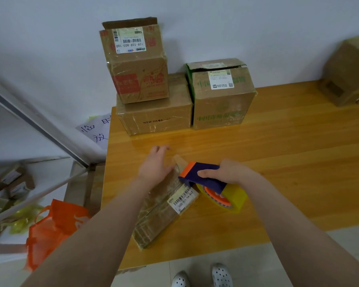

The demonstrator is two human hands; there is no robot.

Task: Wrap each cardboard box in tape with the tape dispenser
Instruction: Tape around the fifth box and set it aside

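Flat taped box (160, 208) lying diagonal; purple-orange tape dispenser (201, 167) touching its right edge.

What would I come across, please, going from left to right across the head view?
Orange bag on the floor → left hand → purple-and-orange tape dispenser → right hand gripping it → cardboard box at the far right edge. The flat box under the hands overlaps them, so it is left out.

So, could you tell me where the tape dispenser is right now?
Low centre in the head view: the right hand grips the tape dispenser over the table, its nose over the flat cardboard box under the left hand.
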